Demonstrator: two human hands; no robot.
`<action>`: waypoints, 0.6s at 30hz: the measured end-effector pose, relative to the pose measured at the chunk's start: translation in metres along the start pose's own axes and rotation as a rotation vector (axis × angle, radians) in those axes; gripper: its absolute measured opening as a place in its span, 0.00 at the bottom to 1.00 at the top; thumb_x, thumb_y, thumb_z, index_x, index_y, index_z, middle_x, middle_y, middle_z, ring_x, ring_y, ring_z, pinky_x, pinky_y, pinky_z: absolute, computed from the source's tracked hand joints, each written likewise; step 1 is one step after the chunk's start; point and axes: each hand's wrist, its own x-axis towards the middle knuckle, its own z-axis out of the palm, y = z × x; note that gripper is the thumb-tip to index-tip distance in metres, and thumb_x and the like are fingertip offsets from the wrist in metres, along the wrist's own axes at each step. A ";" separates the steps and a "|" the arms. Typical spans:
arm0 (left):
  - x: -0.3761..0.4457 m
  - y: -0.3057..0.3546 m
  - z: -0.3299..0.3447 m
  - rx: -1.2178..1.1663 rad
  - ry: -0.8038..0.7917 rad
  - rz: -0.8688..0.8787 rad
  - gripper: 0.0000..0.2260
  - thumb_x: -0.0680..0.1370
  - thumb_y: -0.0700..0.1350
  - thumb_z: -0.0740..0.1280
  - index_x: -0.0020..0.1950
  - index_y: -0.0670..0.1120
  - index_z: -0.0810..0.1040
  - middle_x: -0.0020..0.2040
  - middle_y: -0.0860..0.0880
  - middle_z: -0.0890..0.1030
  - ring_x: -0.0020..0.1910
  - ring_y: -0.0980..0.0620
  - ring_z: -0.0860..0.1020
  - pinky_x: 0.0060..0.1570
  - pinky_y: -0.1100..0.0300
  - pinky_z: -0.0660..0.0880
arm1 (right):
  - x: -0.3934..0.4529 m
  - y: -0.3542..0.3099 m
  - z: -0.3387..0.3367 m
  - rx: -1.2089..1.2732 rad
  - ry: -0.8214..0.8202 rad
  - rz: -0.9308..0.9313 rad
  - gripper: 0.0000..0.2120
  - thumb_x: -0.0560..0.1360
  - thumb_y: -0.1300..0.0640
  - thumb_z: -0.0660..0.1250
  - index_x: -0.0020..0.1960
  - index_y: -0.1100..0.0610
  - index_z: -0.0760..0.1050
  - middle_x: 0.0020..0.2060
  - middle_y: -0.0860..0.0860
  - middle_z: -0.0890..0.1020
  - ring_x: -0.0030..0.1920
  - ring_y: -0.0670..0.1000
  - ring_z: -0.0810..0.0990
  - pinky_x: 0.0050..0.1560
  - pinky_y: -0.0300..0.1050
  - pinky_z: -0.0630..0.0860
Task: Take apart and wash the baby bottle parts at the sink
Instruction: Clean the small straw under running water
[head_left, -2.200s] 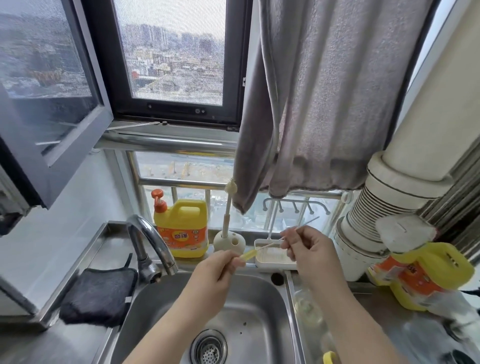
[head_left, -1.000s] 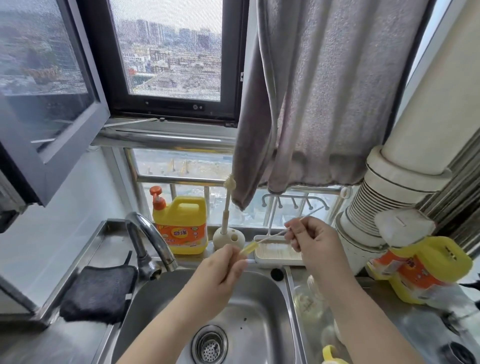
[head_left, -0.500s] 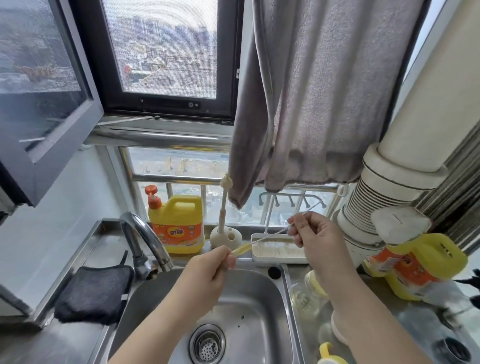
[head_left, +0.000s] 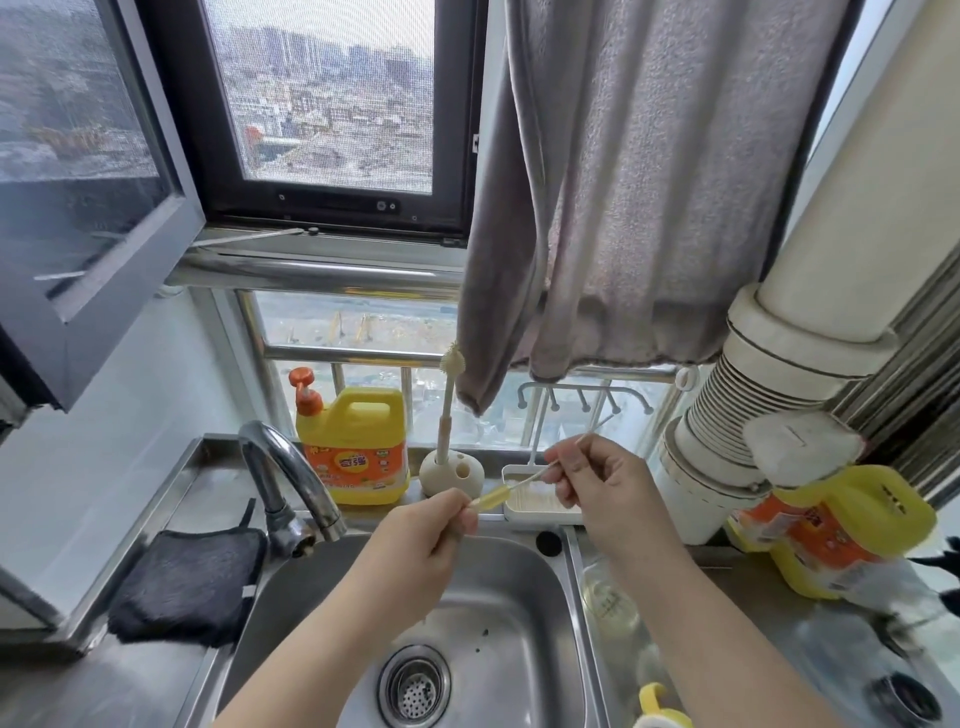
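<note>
The straw (head_left: 491, 500), a small yellow bottle part, is up over the sink (head_left: 540, 582). We pinch it with our left hand (head_left: 415, 540). Our right hand (head_left: 605, 486) pinches a thin brush (head_left: 535, 475) poked into it. We think we are scrubbing inside. Next, rinse it under the tap (head_left: 280, 467).

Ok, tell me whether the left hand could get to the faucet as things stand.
Probably yes, but not freely. The faucet stands just to the left of the left hand with nothing between them, yet that hand's fingers pinch the yellow straw, so it would have to let go first.
</note>
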 end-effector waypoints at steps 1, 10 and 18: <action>0.000 0.001 0.000 0.003 -0.007 0.004 0.12 0.80 0.38 0.60 0.40 0.52 0.71 0.32 0.59 0.74 0.32 0.58 0.70 0.34 0.67 0.65 | 0.003 -0.003 -0.004 0.024 0.034 -0.001 0.12 0.80 0.62 0.61 0.40 0.60 0.78 0.27 0.48 0.78 0.28 0.42 0.71 0.32 0.32 0.71; 0.001 0.000 0.003 -0.076 -0.006 0.040 0.05 0.77 0.50 0.57 0.42 0.56 0.70 0.31 0.48 0.74 0.30 0.54 0.69 0.31 0.64 0.64 | 0.002 -0.005 -0.002 0.006 0.002 -0.027 0.12 0.79 0.62 0.61 0.40 0.59 0.78 0.27 0.48 0.78 0.28 0.42 0.71 0.33 0.33 0.72; -0.003 -0.002 0.005 -0.071 -0.002 0.023 0.10 0.80 0.45 0.58 0.39 0.51 0.72 0.32 0.56 0.73 0.31 0.57 0.67 0.32 0.66 0.62 | -0.005 -0.005 0.002 -0.005 -0.053 -0.021 0.12 0.79 0.62 0.61 0.39 0.60 0.78 0.27 0.48 0.78 0.27 0.42 0.71 0.32 0.32 0.71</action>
